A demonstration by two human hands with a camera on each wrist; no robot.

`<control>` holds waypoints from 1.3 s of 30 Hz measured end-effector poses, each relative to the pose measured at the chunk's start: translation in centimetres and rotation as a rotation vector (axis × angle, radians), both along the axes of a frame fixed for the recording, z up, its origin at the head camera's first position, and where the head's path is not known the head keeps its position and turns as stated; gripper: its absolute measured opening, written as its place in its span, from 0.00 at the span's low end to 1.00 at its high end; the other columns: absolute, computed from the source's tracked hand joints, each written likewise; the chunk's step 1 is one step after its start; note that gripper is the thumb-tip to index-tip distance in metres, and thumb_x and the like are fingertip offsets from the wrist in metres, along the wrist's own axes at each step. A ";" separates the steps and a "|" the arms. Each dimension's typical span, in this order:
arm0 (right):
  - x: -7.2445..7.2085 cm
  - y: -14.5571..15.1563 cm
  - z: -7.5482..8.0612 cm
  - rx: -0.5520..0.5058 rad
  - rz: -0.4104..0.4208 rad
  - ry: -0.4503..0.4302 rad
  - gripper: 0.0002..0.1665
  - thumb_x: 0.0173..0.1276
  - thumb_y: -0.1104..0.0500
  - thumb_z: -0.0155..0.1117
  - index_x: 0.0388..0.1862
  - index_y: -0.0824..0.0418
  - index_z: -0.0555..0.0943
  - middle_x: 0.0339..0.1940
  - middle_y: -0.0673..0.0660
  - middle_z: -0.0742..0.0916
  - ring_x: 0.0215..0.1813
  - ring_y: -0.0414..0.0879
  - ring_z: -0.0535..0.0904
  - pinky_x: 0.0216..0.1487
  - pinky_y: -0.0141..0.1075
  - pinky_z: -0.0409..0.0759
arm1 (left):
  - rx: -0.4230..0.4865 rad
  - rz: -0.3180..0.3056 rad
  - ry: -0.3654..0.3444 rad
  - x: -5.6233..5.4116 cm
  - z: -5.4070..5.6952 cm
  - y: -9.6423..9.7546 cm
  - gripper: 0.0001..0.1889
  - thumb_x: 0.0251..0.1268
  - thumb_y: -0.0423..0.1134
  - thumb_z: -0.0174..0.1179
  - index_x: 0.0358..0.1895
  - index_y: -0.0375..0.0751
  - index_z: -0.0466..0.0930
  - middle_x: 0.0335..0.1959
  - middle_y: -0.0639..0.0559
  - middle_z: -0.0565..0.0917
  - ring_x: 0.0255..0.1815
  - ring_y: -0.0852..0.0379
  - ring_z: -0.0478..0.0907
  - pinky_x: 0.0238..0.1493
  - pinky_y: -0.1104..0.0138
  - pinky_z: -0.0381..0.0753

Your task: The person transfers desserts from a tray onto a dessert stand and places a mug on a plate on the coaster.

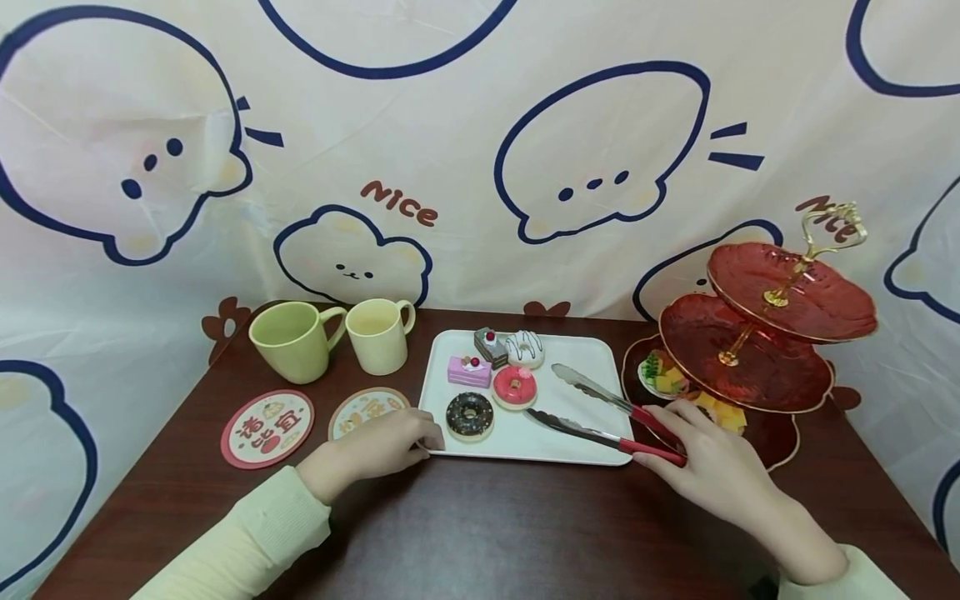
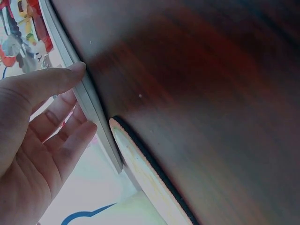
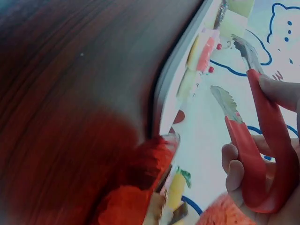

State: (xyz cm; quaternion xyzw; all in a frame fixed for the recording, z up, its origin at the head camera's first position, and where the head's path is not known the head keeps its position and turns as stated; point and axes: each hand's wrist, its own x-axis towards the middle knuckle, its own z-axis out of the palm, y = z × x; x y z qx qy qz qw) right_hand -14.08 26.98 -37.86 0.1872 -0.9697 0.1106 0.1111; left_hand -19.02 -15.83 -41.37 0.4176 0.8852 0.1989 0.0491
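Note:
My right hand (image 1: 712, 462) grips a pair of red-handled tongs (image 3: 262, 136). The tongs' metal arms are spread apart over the right part of a white tray (image 1: 577, 446), their tips close to a pink donut (image 1: 515, 387). At the tray's front left corner, my left hand (image 1: 390, 442) holds the rim, thumb (image 2: 70, 77) and fingers against its edge. Also on the tray are a chocolate donut (image 1: 469, 415), a white iced donut (image 1: 525, 349), a purple cake slice (image 1: 469, 372) and a dark cake slice (image 1: 491, 347).
Right of the tray stands a red tiered stand (image 1: 750, 354) with a gold handle; fruit pieces (image 1: 720, 412) and a small filled dish (image 1: 662, 375) sit on its lowest plate. Two mugs, green (image 1: 292, 342) and cream (image 1: 377, 337), stand left, behind a pink-rimmed coaster (image 1: 267, 428) and an orange-rimmed coaster (image 1: 363, 407).

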 end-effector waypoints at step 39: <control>-4.3 -3.6 -2.7 0.019 0.122 -0.005 0.31 0.58 0.47 0.80 0.55 0.64 0.86 0.39 0.52 0.79 0.25 0.41 0.69 0.22 0.34 0.67 | 0.003 -0.008 -0.001 0.1 0.2 0.1 0.10 0.58 0.21 0.68 0.35 0.41 0.86 0.31 0.56 0.81 0.35 0.63 0.79 0.39 0.68 0.81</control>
